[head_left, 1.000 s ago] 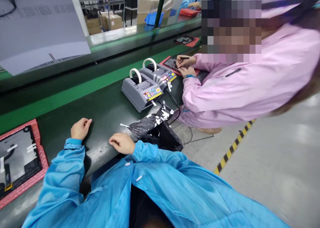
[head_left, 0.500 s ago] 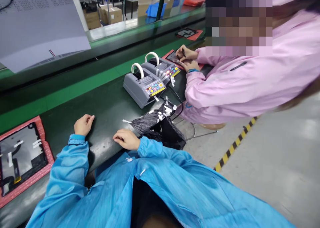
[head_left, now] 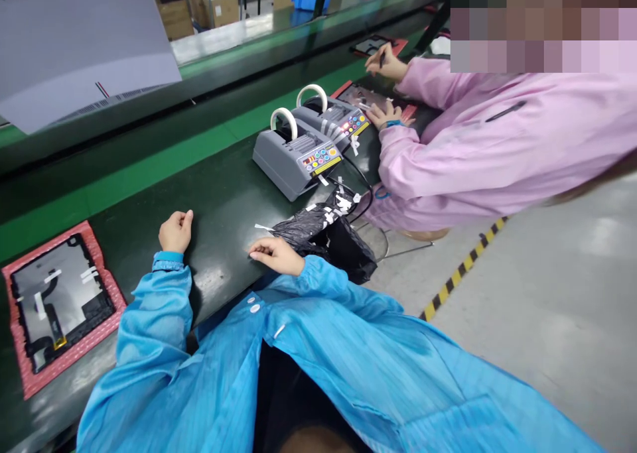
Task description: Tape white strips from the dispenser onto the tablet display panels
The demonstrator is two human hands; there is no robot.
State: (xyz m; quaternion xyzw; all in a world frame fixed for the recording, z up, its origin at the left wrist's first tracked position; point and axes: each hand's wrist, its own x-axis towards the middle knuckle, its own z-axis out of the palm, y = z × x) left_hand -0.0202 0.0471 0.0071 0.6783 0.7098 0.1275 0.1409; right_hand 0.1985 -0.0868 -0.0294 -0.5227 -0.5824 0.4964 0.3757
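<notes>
My left hand (head_left: 175, 231) rests on the dark green bench top (head_left: 219, 207), fingers curled into a loose fist with nothing visible in them. My right hand (head_left: 275, 253) lies near the bench's front edge, fingers curled under, holding nothing that I can see. It sits just left of a black plastic bag (head_left: 326, 237) dotted with white tape scraps. A red tray (head_left: 27, 373) holding a dark flat panel with white tape strips lies at the left, apart from both hands. Both my sleeves are blue.
Two grey tape dispensers (head_left: 298, 158) with white rolls stand behind the bag. A co-worker in a pink coat (head_left: 478, 148) bends over another red tray (head_left: 371, 98) at the right. A paper sheet (head_left: 74, 42) hangs at upper left. The floor carries a yellow-black stripe (head_left: 460, 274).
The view has swung left and down, so the red tray shows more fully. My hands stay resting on the bench. The co-worker's far hand has reached farther back along the bench.
</notes>
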